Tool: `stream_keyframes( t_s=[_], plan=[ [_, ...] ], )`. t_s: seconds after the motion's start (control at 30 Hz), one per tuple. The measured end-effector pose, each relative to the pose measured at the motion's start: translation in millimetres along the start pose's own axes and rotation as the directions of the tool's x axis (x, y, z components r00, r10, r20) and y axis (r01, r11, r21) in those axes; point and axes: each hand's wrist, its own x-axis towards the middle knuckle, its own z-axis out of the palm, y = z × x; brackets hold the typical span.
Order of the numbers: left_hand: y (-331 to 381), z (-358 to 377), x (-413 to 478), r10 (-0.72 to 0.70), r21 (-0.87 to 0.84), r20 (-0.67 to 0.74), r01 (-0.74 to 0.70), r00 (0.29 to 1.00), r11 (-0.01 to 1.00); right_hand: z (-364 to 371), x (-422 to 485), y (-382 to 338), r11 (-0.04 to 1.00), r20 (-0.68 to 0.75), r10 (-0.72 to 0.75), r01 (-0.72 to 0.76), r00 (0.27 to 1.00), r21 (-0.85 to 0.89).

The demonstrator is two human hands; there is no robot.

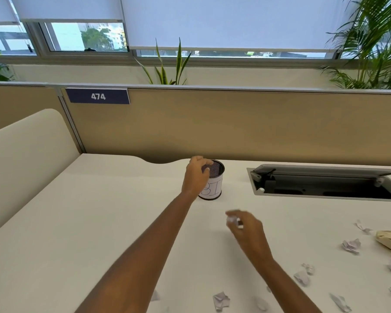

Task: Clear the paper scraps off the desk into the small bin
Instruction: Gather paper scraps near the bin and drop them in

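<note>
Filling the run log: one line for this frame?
left hand: grips bin rim | right hand: pinches paper scrap, short of bin | desk: more scraps at right

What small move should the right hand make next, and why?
Probably carry the right hand forward and leftward until it is above the small bin, then release the paper scrap. The hand pinches the scrap short of the bin, and the left hand grips the bin's rim, which seems to steady it.

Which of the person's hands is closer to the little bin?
Left. The left hand grips the bin at its rim. The right hand, pinching a paper scrap, is nearer the person and slightly right of the bin, not touching it.
</note>
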Motion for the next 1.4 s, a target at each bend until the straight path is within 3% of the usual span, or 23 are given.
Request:
stream_keyframes(
  t_s=[0.1, 0.2, 0.43, 0.67, 0.83, 1.03, 1.1, 1.17, 1.27, 1.4],
  plan=[
    [-12.4, 1.8, -26.4, -0.009, -0.064, -0.119, 0.001, 0.993, 0.998, -2.7, 42.8, -32.3, 0.994, -0.094, -0.106, 0.104, 0.990, -0.028],
    [-26.8, 4.8, -53.4, -0.024, -0.039, -0.149, 0.018, 0.989, 0.999, -0.1, 87.0, -64.3, 0.981, -0.108, -0.183, 0.174, 0.977, -0.087],
    [-53.3, -1.8, -94.3, -0.093, 0.068, 0.023, 0.091, 0.995, 0.993, 10.5, 127.7, -86.4, 0.988, 0.013, -0.104, 0.105, 0.994, -0.112],
    [-76.2, -31.2, -129.0, -0.178, 0.197, 0.050, 0.165, 0.983, 0.966, 6.3, 53.8, -36.8, 0.996, -0.049, -0.073, 0.071, 0.996, -0.046],
    [-81.1, -50.8, -163.6, -0.245, 0.290, 0.167, 0.190, 0.955, 0.938, 11.5, -23.1, -1.8, 0.998, 0.119, 0.048, -0.042, 0.992, -0.053],
    [-72.5, -68.6, -204.6, -0.264, 0.434, 0.396, 0.074, 0.880, 0.898, 3.1, -81.4, 3.0, 0.995, 0.252, 0.030, -0.006, 0.967, -0.095],
    [-70.2, -72.1, -214.8, -0.263, 0.430, 0.452, 0.050, 0.852, 0.901, -4.6, -89.9, -0.6, 0.993, 0.387, 0.016, 0.032, 0.922, -0.117],
    [-67.4, -72.2, -224.0, -0.268, 0.438, 0.485, 0.035, 0.833, 0.899, -13.2, -95.7, -4.0, 0.980, 0.561, 0.019, 0.095, 0.828, -0.173],
    [-63.1, -64.0, -234.7, -0.252, 0.484, 0.452, 0.002, 0.856, 0.875, -22.2, -104.0, -6.8, 0.950, 0.700, 0.070, 0.167, 0.711, -0.265],
    [-58.7, -50.5, -239.7, -0.191, 0.450, 0.305, 0.035, 0.933, 0.892, -20.9, -112.4, -9.5, 0.877, 0.715, 0.074, 0.295, 0.696, -0.378]
  ],
)
